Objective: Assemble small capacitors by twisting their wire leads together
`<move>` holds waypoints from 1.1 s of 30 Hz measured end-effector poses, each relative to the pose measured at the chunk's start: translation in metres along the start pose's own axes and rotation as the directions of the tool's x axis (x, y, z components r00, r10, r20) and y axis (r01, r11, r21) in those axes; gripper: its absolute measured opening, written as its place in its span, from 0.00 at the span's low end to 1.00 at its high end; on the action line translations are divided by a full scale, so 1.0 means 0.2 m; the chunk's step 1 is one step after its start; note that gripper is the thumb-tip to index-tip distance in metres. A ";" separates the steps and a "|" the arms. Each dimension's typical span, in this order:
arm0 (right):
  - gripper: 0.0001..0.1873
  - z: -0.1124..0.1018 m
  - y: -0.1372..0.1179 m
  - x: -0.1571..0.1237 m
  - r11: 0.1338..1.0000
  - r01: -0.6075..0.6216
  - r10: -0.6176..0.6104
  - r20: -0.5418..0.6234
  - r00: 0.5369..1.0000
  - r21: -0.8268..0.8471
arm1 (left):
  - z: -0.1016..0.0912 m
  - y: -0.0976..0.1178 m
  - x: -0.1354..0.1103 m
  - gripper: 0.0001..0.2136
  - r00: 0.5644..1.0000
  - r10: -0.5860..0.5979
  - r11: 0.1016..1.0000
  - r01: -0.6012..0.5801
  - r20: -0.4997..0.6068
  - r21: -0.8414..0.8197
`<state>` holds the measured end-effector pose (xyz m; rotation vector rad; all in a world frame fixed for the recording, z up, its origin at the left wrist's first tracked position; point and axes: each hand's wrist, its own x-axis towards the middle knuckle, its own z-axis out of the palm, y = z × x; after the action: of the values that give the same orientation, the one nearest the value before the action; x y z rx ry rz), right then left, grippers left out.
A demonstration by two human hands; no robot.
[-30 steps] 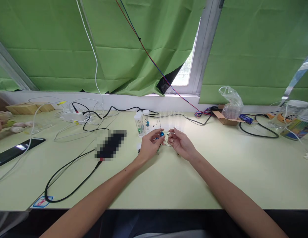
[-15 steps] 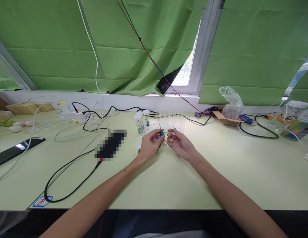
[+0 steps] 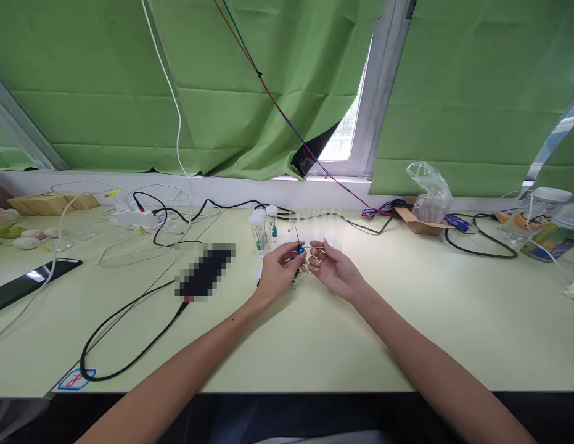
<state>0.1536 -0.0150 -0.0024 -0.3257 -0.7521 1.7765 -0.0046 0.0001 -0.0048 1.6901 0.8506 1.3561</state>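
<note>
Blue bead [image 3: 300, 250] at left hand's [image 3: 283, 266] fingertips, right hand [image 3: 333, 266] beside.

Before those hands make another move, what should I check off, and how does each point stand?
1. Blue ball secure: ok, in the grip of the left hand, between thumb and fingers.
2. Right hand close by: ok, its fingertips are beside the ball.
3. Right hand's grip: cannot tell; its curled fingers hide what they may be holding.
4. Wire in sight: ok, it rises above the ball.
5. Vials standing: ok, the white-capped ones behind the left hand are upright.
6. Black cable out of the way: ok, its loop lies left of the left forearm.
</note>
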 end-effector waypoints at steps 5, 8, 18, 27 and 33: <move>0.09 0.01 0.00 0.00 1.000 0.003 -0.004 -0.017 1.000 -0.031 | 0.00 -0.01 0.00 0.17 1.000 0.005 1.000 -0.005 0.008 0.000; 0.09 0.01 0.00 0.00 0.999 0.012 -0.013 -0.019 1.000 -0.051 | 0.00 -0.01 0.00 0.17 1.000 0.006 1.000 -0.006 0.011 -0.010; 0.08 0.03 0.00 -0.01 0.997 0.028 -0.027 0.013 1.000 -0.066 | 0.00 0.00 0.00 0.18 1.000 -0.015 1.000 0.015 -0.001 -0.010; 0.09 0.03 0.00 -0.02 0.996 0.036 -0.034 0.025 0.999 -0.079 | 0.00 0.00 0.00 0.18 1.000 -0.022 1.000 0.021 -0.017 -0.015; 0.10 0.03 0.00 -0.02 0.994 0.040 -0.038 0.024 0.999 -0.100 | -0.01 -0.01 0.00 0.18 0.999 -0.030 0.999 0.029 -0.023 -0.022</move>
<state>0.1513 -0.0214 0.0013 -0.3566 -0.8602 1.7117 -0.0059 0.0007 -0.0064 1.6417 0.8674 1.3628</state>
